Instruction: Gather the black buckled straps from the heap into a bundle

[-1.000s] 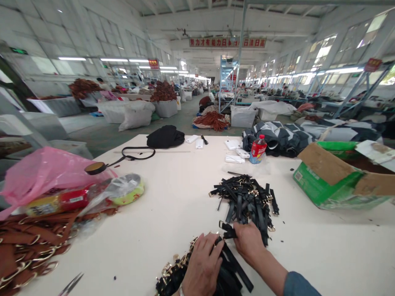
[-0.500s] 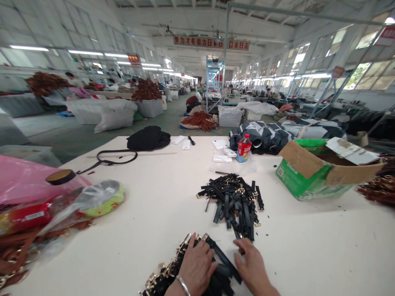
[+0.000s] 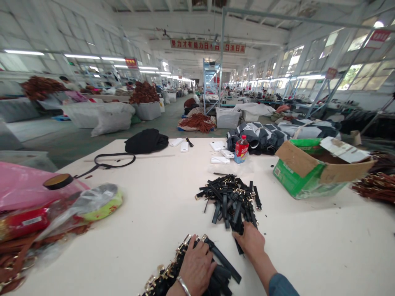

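Note:
My left hand presses down on a bundle of black leather straps with gold buckles at the bottom of the view, and much of the bundle lies under it. My right hand has reached the near end of a loose heap of black straps with gold buckles. Its fingers are closed over a strap there, and a strap end hangs below the hand. Both hands rest on the white worktable.
A heap of brown straps and a pink plastic bag lie at the left. A green cardboard box stands at the right, and a red-labelled bottle and a black bag stand farther back. Beyond the table, several people work along a long factory aisle.
My right hand has moved forward from beside the bundle to the loose heap. My left hand stays on the bundle. The whole view has shifted slightly as my head turned.

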`<state>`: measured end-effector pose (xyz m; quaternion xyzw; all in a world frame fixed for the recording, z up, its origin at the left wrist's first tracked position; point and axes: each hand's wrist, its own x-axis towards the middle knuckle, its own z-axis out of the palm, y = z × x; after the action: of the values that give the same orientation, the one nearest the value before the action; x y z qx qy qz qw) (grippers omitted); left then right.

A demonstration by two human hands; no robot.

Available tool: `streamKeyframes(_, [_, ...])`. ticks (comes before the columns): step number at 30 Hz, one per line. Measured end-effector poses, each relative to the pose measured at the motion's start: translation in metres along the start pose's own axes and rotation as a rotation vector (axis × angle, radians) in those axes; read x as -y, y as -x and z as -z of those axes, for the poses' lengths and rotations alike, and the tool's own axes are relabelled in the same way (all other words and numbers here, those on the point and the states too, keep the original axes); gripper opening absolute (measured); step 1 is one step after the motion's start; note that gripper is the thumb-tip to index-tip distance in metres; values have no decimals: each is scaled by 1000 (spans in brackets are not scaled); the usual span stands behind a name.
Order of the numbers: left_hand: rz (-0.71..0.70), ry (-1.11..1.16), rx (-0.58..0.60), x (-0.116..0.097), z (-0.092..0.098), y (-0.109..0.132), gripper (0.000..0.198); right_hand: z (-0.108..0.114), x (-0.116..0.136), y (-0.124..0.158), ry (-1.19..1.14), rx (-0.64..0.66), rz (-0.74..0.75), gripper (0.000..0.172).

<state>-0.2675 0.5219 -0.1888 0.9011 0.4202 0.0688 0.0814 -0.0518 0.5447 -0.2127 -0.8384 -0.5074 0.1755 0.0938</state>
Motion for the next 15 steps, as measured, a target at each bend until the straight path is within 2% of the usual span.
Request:
streamKeyframes(5, [10, 22, 0, 0, 0, 2, 19, -1, 5, 2, -101, 12, -23, 37])
streamKeyframes(9, [26, 76, 16, 2, 7, 2, 15, 2, -9, 11, -236, 80, -45, 33])
streamKeyframes(12, [48, 155, 17, 2, 14, 3, 20, -6, -20, 31, -375, 188, -48, 28])
streamKeyframes(15, [120, 281, -30, -2, 17, 0, 28, -23, -21, 66, -656, 334, -108, 43])
